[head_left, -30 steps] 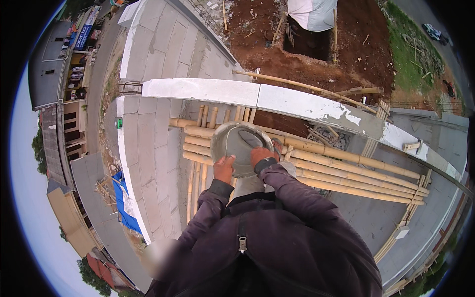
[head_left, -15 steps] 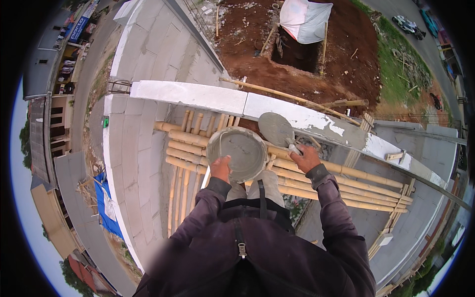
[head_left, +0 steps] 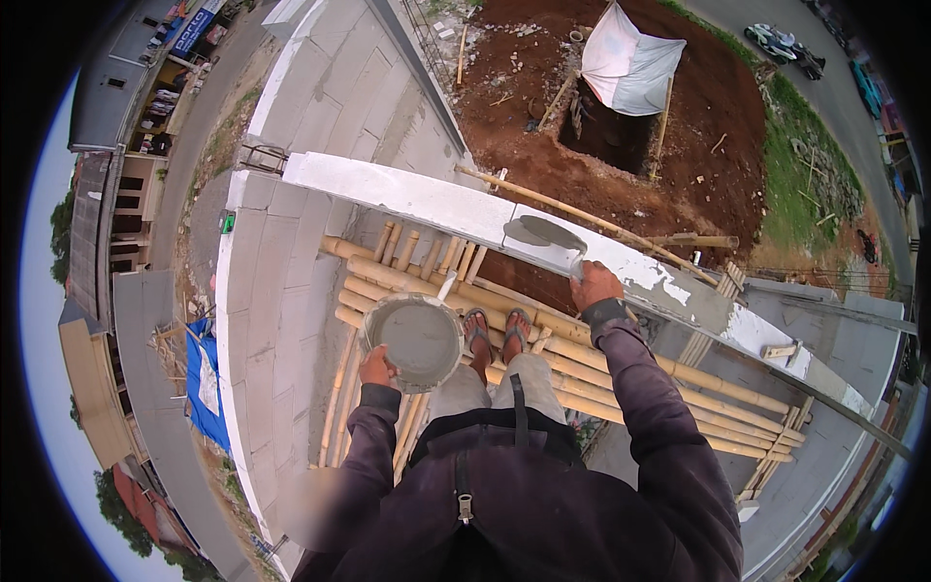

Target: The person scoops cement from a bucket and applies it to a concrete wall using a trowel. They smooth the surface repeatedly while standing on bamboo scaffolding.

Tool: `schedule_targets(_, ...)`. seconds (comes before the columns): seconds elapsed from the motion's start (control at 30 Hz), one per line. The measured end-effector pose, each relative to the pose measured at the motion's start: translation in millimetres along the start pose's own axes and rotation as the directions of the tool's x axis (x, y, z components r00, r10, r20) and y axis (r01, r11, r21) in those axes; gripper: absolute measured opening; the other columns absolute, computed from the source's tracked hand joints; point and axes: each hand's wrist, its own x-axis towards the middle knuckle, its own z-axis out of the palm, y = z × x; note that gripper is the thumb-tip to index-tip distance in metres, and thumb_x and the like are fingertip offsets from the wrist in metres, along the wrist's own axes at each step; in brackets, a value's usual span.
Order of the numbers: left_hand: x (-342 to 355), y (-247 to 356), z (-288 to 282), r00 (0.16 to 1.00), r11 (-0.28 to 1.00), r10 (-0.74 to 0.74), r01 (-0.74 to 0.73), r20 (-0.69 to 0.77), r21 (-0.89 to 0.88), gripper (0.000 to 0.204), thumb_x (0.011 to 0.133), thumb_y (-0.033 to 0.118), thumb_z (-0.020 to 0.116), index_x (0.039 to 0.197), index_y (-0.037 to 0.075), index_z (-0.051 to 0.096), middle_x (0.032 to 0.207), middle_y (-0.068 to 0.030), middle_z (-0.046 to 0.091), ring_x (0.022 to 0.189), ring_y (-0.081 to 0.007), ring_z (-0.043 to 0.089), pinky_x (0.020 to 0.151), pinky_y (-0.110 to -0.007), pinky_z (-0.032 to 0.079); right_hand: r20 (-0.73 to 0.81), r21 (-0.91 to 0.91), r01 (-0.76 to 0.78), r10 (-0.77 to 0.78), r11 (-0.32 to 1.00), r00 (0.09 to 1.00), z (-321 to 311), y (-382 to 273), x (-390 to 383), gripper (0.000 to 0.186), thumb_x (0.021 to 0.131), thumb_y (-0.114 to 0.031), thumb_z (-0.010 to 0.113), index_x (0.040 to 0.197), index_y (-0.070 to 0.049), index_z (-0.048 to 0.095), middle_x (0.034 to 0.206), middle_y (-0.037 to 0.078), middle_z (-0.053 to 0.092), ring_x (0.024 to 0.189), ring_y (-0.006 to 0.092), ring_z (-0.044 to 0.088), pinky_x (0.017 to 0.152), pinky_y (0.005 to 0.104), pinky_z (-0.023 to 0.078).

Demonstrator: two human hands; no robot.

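Note:
My left hand (head_left: 377,367) grips the rim of a round container (head_left: 415,337) of wet grey mortar, its pale handle sticking up. My right hand (head_left: 595,286) is closed on a trowel (head_left: 541,233), whose mortar-coated blade lies at the white-faced ledge (head_left: 394,188) crossing in front of me. I cannot tell whether the blade touches it. My sandalled feet (head_left: 516,333) stand on a bamboo pole platform (head_left: 703,378) below the ledge.
Grey block walls (head_left: 262,369) rise at left and right (head_left: 824,349). Beyond the ledge, red soil surrounds a pit (head_left: 606,141) under a white sheet (head_left: 630,58). A blue tarp (head_left: 208,417) lies below at left. A road with a motorbike (head_left: 771,41) runs at upper right.
The trowel came up out of the container and moved forward to the ledge in my right hand. The container moved down and left with my left hand, uncovering my feet.

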Motion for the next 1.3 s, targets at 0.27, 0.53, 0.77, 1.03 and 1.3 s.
schedule_targets(0.27,12.4,18.6,-9.2,0.998,0.997,0.062,-0.060,-0.028,0.053,0.016,0.080,0.019,0.060,0.074,0.004,0.056,0.049,-0.0028,0.040,0.039,-0.0135,0.039,0.040,-0.030,0.037,-0.125,0.193,0.157,-0.135,0.969,0.983,11.3,-28.3,-41.8,0.027,0.078,-0.026,0.063,0.091,-0.003,0.059,0.087,0.020,0.061,0.081,0.0388,0.060,0.067,0.0467,0.048)
schedule_targets(0.53,-26.5,54.6,3.4,0.985,0.994,0.048,-0.063,0.163,0.088,0.021,0.081,0.017,0.062,0.067,0.008,0.050,0.052,0.0011,0.037,0.043,-0.0105,0.037,0.045,-0.029,0.037,0.371,0.168,0.252,-0.298,0.953,0.879,140.2,-216.3,-72.1,0.017,0.077,-0.013,0.058,0.087,-0.001,0.065,0.087,0.020,0.066,0.086,0.0355,0.065,0.073,0.0433,0.053)
schedule_targets(0.77,-39.2,71.0,56.0,0.936,0.985,0.059,-0.111,0.346,0.132,0.021,0.081,0.021,0.063,0.070,0.006,0.053,0.056,0.0002,0.044,0.046,-0.0109,0.041,0.048,-0.029,0.038,0.446,0.099,-0.023,-0.024,0.995,0.895,105.7,-191.6,-39.3,0.031,0.077,-0.026,0.064,0.095,-0.001,0.069,0.092,0.022,0.067,0.093,0.0353,0.065,0.082,0.0419,0.051)
schedule_targets(1.03,-36.2,60.7,88.1,0.924,0.986,0.063,-0.116,0.377,0.121,0.018,0.081,0.018,0.061,0.071,0.005,0.053,0.054,-0.0003,0.041,0.045,-0.0109,0.040,0.046,-0.029,0.039,0.528,0.601,-0.383,0.011,0.702,0.849,-46.7,-58.1,-63.6,0.028,0.080,-0.025,0.066,0.084,0.002,0.068,0.058,0.003,0.056,0.046,0.0088,0.049,0.043,0.0257,0.038)
schedule_targets(1.3,22.7,39.8,33.7,0.984,0.998,0.015,-0.026,0.179,0.062,0.022,0.082,0.020,0.060,0.068,0.008,0.048,0.050,-0.0010,0.036,0.040,-0.0137,0.035,0.041,-0.031,0.038,-0.150,0.055,0.045,-0.036,0.997,0.988,-27.0,24.6,-15.9,0.030,0.075,-0.029,0.067,0.090,-0.003,0.063,0.086,0.019,0.063,0.081,0.0381,0.061,0.071,0.0457,0.049)
